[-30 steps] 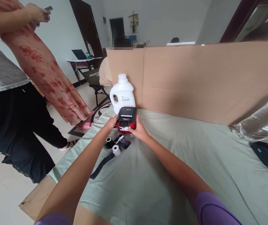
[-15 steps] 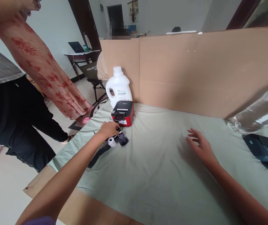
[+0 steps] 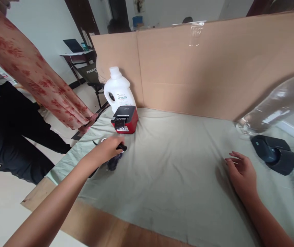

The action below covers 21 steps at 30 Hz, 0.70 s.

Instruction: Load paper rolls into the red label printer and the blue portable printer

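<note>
Left hand (image 3: 110,148) has shifted slightly since the last frame and now has a black piece (image 3: 122,147) in its fingers; right hand (image 3: 244,176) has gone further right, nearer the dark scanner (image 3: 266,151). Black piece is at the left hand's fingertips, above the cloth-covered surface (image 3: 177,178). Grip looks narrow, contact mostly hidden. Crumpled dark film (image 3: 113,163) sits just under that hand, black strip (image 3: 93,173) beside its wrist. Risk: film or strip snags and drags along, or a loose pinch drops the piece. Printer (image 3: 126,120) is just beyond the left hand, jug (image 3: 121,92) behind it; a careless lift could knock the printer. Right hand empty, fingers loosely curled; drifting right could bump the scanner.
</note>
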### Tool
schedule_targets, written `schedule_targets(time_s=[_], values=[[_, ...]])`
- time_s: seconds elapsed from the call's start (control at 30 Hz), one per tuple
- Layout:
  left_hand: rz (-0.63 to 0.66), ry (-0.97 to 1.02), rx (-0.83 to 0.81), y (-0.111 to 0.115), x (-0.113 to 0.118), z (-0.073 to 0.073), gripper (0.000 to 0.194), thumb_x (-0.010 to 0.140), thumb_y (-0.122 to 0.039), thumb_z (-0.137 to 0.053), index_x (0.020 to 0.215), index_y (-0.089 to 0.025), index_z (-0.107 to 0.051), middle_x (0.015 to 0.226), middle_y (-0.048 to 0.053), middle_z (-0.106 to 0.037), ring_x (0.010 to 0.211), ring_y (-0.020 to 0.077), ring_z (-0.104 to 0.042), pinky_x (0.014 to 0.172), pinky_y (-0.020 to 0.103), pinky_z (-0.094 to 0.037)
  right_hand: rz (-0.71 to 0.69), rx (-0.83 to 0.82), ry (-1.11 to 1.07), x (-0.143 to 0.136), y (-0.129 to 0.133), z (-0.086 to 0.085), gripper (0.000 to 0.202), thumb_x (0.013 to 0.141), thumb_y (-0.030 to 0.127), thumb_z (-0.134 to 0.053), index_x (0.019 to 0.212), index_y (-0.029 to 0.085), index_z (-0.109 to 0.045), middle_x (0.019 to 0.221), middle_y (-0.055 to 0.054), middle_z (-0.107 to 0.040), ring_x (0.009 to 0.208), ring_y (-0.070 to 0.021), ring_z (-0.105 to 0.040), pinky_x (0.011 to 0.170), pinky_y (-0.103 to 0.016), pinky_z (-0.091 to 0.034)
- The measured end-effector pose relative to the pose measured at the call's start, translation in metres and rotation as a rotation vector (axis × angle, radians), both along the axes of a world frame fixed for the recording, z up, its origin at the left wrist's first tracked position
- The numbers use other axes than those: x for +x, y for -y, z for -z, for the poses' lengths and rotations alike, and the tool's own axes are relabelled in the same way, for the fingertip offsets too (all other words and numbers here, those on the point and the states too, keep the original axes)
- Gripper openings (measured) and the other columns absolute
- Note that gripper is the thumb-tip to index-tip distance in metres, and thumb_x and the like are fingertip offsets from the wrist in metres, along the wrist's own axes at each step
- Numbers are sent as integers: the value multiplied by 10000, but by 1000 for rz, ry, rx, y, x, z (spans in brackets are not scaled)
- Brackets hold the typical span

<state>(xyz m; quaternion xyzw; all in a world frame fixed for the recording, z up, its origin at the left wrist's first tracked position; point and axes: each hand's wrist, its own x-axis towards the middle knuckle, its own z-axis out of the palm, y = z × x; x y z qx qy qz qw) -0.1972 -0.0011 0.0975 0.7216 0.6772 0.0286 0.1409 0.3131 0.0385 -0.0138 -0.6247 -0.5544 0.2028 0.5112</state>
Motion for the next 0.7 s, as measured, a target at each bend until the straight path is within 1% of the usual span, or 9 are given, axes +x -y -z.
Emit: schedule_targets(time_s=[0.1,0.2,0.3,0.4,0.43,0.5,0.57,0.63,0.7], values=[[28,-111,-57,-1,1,19,200,785,-229,-593,951,-255,-701,986,88,-708,975,304,-654,833,364,-480,16,9,-4,0,-1,2,383,802,467,-655,1132,285,-592,1182,-139,-638,947,-328,-657,801,-543,-540],[46,-167,-50,3,0,35,221,795,-268,-589,969,-255,-724,1001,115,-714,1032,328,-635,917,420,-465,35,25,16,-4,2,0,389,804,452,-630,1124,236,-582,1161,-133,-628,908,-278,-651,773,-481,-551],[-11,-209,43,12,-4,46,339,819,-343,-550,1124,-312,-696,1170,88,-707,1201,337,-563,1033,505,-397,55,22,46,-5,5,-7,375,822,440,-588,1120,213,-568,1137,-126,-628,878,-241,-641,716,-407,-552],[-26,-263,233,20,-1,50,492,874,-411,-418,1348,-393,-549,1422,13,-578,1299,347,-488,1033,588,-374,120,49,172,16,-1,-19,322,838,409,-554,1087,206,-578,1085,-113,-644,823,-219,-624,691,-377,-532],[-28,-273,299,23,5,50,535,893,-435,-377,1416,-398,-482,1493,-4,-507,1322,365,-462,1026,615,-368,156,71,254,29,-5,-24,306,840,394,-549,1074,200,-586,1065,-111,-647,821,-220,-614,716,-386,-524],[-12,-263,385,28,28,49,585,921,-472,-338,1492,-363,-404,1571,1,-391,1356,399,-423,1024,644,-359,245,107,447,62,-20,-35,308,828,369,-566,1068,179,-600,1055,-128,-643,895,-251,-595,823,-435,-494],[86,-212,374,33,62,54,579,939,-478,-355,1486,-311,-445,1579,35,-373,1374,390,-419,1047,609,-367,355,46,607,97,-40,-48,393,783,368,-638,1103,144,-601,1114,-179,-626,1063,-323,-548,932,-504,-422],[294,-128,288,37,100,65,531,962,-456,-375,1456,-303,-497,1554,43,-416,1392,324,-430,1097,515,-370,447,-198,655,126,-65,-61,599,705,408,-739,1186,89,-575,1203,-254,-584,1168,-391,-493,951,-535,-373],[520,-39,222,43,133,80,529,990,-451,-372,1488,-290,-450,1562,43,-407,1429,272,-394,1168,459,-306,378,-474,653,144,-88,-73,737,714,441,-751,1295,50,-521,1280,-308,-530,1220,-402,-476,932,-494,-374]])
